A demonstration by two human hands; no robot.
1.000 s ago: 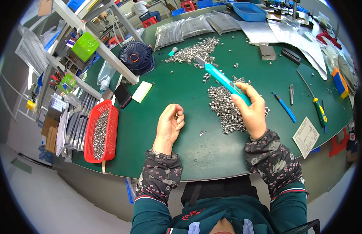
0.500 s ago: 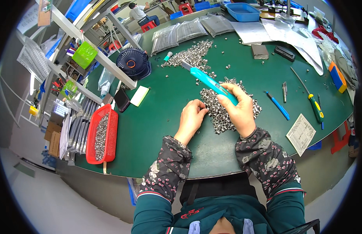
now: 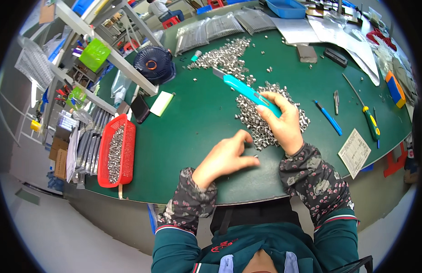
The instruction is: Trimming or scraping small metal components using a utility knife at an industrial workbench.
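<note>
My right hand (image 3: pixel 286 125) is closed around a turquoise utility knife (image 3: pixel 247 92), its blade pointing away to the far left. Beneath and around that hand lies a heap of small silvery metal rings (image 3: pixel 264 136). At the heap's near left edge is my left hand (image 3: pixel 227 154), slightly blurred, with thumb and fingers apart. One small metal ring (image 3: pixel 256 156) shows right at its thumb tip; I cannot tell whether they touch. Farther off, a second pile of metal rings (image 3: pixel 227 57) spreads over the green table (image 3: pixel 183 136).
On the left are a red basket (image 3: pixel 130 152) of small metal parts, a phone (image 3: pixel 139 109) and a dark fan (image 3: pixel 152 64). A blue pen-like tool (image 3: pixel 328 118), a screwdriver (image 3: pixel 369 120) and a printed slip (image 3: pixel 355 152) lie right. Bagged rods (image 3: pixel 224 26) line the back.
My left hand has drawn back toward me from the heap's left edge, and its fingers have spread. The right hand still holds the knife, nearly in place. The view has shifted slightly.
</note>
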